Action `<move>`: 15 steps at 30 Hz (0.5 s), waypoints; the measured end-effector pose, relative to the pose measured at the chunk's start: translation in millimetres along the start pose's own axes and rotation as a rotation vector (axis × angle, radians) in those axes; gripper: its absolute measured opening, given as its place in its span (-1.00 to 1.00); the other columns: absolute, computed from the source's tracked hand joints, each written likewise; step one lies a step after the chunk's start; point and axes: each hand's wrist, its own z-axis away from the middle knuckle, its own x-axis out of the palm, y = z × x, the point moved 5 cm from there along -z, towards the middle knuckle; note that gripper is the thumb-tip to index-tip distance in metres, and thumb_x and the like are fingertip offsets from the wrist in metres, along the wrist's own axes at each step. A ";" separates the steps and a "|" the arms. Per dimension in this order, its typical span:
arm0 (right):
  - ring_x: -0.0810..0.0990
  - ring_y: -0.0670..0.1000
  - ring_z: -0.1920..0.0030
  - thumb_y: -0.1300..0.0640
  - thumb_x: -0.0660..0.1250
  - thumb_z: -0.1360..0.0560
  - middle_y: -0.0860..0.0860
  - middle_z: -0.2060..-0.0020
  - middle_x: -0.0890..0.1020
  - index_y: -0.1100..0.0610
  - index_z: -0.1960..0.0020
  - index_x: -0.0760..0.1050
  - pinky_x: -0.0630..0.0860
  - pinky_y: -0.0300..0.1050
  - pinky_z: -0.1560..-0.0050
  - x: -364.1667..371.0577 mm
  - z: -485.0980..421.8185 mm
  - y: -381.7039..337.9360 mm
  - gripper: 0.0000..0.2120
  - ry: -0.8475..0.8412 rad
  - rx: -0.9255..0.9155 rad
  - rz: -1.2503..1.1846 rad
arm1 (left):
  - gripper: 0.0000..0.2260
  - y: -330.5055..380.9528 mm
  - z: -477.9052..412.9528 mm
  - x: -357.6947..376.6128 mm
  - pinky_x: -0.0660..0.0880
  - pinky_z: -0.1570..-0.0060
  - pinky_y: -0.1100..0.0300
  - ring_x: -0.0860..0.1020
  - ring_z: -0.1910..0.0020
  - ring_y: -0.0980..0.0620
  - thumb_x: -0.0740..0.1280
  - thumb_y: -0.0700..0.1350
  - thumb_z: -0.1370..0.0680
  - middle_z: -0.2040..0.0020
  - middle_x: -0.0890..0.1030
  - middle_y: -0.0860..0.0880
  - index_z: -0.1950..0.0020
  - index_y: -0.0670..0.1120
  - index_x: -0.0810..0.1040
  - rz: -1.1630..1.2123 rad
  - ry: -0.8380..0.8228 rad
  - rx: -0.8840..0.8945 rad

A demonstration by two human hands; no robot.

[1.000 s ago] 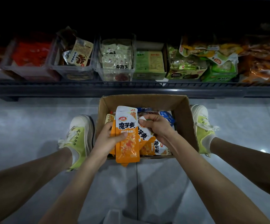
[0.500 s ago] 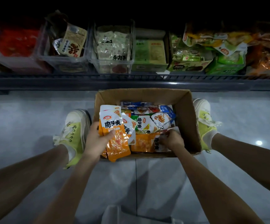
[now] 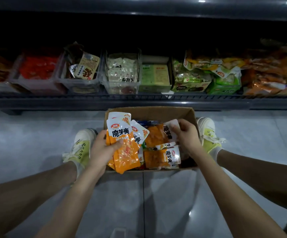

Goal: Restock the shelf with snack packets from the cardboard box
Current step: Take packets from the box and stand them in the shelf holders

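Observation:
A cardboard box (image 3: 189,114) sits on the floor between my feet, full of orange-and-white snack packets. My left hand (image 3: 101,150) grips a small stack of orange snack packets (image 3: 122,143) over the box's left edge. Over the box's right side, my right hand (image 3: 186,134) pinches another orange packet (image 3: 161,136) by its white end, lifted above the pile. More packets (image 3: 163,157) lie in the box near its front. The low shelf (image 3: 139,100) runs across just behind the box.
On the shelf stand clear bins of red (image 3: 37,69), beige (image 3: 86,69) and pale packets (image 3: 122,73), green boxes (image 3: 154,78) and loose orange bags (image 3: 268,73) at right. My green-and-white shoes (image 3: 80,146) flank the box on the grey tiled floor.
My right hand has come up from the box's front right with an orange packet in its fingers. The left hand keeps its stack, now held a little higher.

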 end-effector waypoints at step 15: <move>0.62 -0.07 0.27 0.14 0.33 -0.55 0.01 0.26 0.65 0.17 0.06 0.60 0.49 -0.18 0.32 -78.9 51.8 -232.9 -0.88 0.105 -0.424 -0.021 | -0.69 184.3 71.6 -43.9 0.52 0.25 0.17 0.61 0.07 0.04 0.41 -0.23 -0.50 0.02 0.61 0.04 -0.16 -0.02 0.41 0.136 0.041 0.383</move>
